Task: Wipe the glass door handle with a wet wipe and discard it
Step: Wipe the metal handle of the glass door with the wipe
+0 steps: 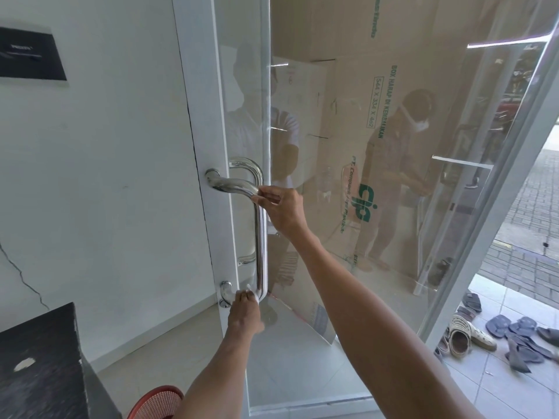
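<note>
At the open glass door (348, 146), my right hand (281, 210) pinches the steel handle's (260, 243) top while my left hand (245, 313) presses the wet wipe (252, 293) around its bottom bend, so wiping seems nearly done and discarding remains.

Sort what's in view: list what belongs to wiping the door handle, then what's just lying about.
Belongs to the job:
door handle
wet wipe, in the left hand
right hand, gripping the handle's top
glass door
red basket, possibly the bin

Lying about:
sandals
cardboard boxes
black sign
</note>
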{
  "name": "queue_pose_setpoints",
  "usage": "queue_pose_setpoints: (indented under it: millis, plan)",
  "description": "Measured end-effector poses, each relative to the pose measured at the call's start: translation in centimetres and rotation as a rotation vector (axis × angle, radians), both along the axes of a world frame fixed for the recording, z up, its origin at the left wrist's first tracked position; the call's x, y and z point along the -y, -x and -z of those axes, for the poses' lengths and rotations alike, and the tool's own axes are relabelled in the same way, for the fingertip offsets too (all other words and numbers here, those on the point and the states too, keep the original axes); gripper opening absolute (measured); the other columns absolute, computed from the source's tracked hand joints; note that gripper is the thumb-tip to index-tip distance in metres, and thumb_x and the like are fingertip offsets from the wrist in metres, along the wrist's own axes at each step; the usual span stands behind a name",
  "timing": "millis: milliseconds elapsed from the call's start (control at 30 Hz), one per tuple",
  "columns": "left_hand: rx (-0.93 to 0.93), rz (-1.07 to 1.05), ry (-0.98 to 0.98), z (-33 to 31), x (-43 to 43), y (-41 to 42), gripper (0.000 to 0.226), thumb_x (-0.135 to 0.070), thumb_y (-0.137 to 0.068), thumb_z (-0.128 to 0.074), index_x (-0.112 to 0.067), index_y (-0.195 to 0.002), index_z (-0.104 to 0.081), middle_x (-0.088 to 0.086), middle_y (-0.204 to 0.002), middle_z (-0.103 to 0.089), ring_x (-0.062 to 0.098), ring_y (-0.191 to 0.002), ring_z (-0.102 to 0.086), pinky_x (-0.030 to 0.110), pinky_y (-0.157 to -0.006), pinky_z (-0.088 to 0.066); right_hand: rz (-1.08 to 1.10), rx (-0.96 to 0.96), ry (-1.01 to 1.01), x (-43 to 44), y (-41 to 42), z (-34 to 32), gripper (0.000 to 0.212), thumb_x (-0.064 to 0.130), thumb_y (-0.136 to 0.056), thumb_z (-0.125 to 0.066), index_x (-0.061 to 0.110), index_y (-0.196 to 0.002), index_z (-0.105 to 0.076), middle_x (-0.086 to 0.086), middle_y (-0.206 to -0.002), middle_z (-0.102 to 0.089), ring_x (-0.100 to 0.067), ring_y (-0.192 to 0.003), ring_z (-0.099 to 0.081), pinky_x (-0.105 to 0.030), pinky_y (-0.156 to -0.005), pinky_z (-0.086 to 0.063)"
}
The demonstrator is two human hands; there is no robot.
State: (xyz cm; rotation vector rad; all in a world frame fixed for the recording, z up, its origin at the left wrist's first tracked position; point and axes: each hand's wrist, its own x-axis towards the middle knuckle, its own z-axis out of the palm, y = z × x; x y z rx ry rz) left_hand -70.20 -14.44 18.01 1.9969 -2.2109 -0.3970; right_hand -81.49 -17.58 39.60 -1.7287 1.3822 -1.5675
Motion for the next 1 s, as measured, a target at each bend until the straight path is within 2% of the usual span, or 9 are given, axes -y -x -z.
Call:
queue_pose_setpoints:
  millis: [133,300,433,500,567,700,833,933,1000]
  plan:
    - [-0.332,-0.1,-0.044,-1.2,0.1,0.8,0.052,-0.003,-0.079,-0.056,0.002,-0.129,-0.046,0.02,-0.128,-0.055,0.033,-0.119,-0.054,0.034,-0.095,-0.047,-0.005,-0.009,0.012,-0.1,0.0,-0.1,0.037,0.023,-0.078,-0.08,0.008,-0.111,-0.072,-0.008,-0.101,-0.075,-0.012,-0.094,-0.071,-0.029,-0.094,-0.054]
    - [-0.621,-0.189,0.022,-2.7,0.0,0.9,0.035,-0.003,-0.087,-0.045,-0.006,-0.121,-0.056,0.016,-0.119,-0.063,0.035,-0.112,-0.058,0.033,-0.083,-0.046,0.0,-0.018,0.019,-0.1,-0.1,-0.1,0.038,0.023,-0.079,-0.079,0.007,-0.112,-0.071,-0.009,-0.102,-0.075,-0.013,-0.094,-0.071,-0.029,-0.094,-0.054]
    - [-0.805,-0.178,0.184,-5.4,0.7,0.2,0.017,-0.009,-0.086,-0.051,-0.008,-0.095,-0.066,0.009,-0.098,-0.074,0.026,-0.096,-0.068,0.035,-0.08,-0.056,-0.003,-0.022,0.019,-0.2,-0.1,-0.1,0.037,0.022,-0.08,-0.079,0.007,-0.112,-0.071,-0.008,-0.102,-0.075,-0.014,-0.095,-0.071,-0.03,-0.094,-0.053]
    - [-0.895,-0.126,0.234,-7.9,0.7,-0.2,0.018,-0.004,-0.083,-0.058,-0.006,-0.097,-0.069,0.008,-0.098,-0.075,0.019,-0.092,-0.071,0.029,-0.081,-0.057,0.003,-0.028,0.017,-0.2,-0.2,-0.1,0.036,0.023,-0.08,-0.079,0.007,-0.112,-0.071,-0.008,-0.102,-0.075,-0.013,-0.095,-0.071,-0.03,-0.094,-0.054]
    - [-0.992,-0.041,0.254,-10.3,0.8,-0.7,0.031,0.003,-0.079,-0.068,-0.002,-0.109,-0.07,0.007,-0.103,-0.074,0.01,-0.092,-0.071,0.018,-0.084,-0.055,0.012,-0.035,0.018,-0.2,-0.2,-0.2,0.036,0.024,-0.08,-0.078,0.008,-0.111,-0.072,-0.008,-0.102,-0.075,-0.013,-0.094,-0.071,-0.031,-0.094,-0.054]
    - [-1.004,-0.013,0.347,-12.6,0.9,-1.2,0.031,-0.003,-0.074,-0.079,-0.005,-0.105,-0.074,-0.002,-0.097,-0.074,-0.005,-0.083,-0.068,0.009,-0.075,-0.053,0.025,-0.042,0.015,-0.4,-0.3,-0.3,0.035,0.024,-0.08,-0.078,0.009,-0.111,-0.072,-0.008,-0.102,-0.075,-0.014,-0.094,-0.071,-0.032,-0.092,-0.055]
    - [-0.967,-0.063,0.36,-11.5,0.5,-0.6,0.026,-0.012,-0.075,-0.081,-0.006,-0.1,-0.075,-0.001,-0.095,-0.075,0.004,-0.085,-0.07,0.003,-0.07,-0.049,0.02,-0.039,0.005,-0.6,-0.3,-0.4,0.035,0.024,-0.08,-0.079,0.009,-0.111,-0.072,-0.008,-0.102,-0.075,-0.015,-0.094,-0.071,-0.033,-0.093,-0.055]
    - [-0.779,-0.131,0.232,-8.8,0.7,-0.3,0.027,-0.022,-0.073,-0.08,-0.01,-0.097,-0.075,0.003,-0.096,-0.076,0.017,-0.094,-0.071,0.02,-0.073,-0.051,0.017,-0.03,0.006,-0.9,-0.1,-0.5,0.031,0.022,-0.08,-0.078,0.009,-0.109,-0.073,-0.007,-0.099,-0.075,-0.015,-0.093,-0.071,-0.033,-0.093,-0.054]
    - [-0.616,-0.196,0.087,-6.6,0.5,-0.2,0.038,-0.027,-0.071,-0.08,-0.011,-0.105,-0.072,0.006,-0.104,-0.074,0.023,-0.101,-0.068,0.024,-0.076,-0.049,0.011,-0.025,0.001,-1.1,-0.1,-0.5,0.03,0.021,-0.08,-0.078,0.01,-0.108,-0.073,-0.006,-0.098,-0.076,-0.015,-0.093,-0.071,-0.033,-0.094,-0.054]
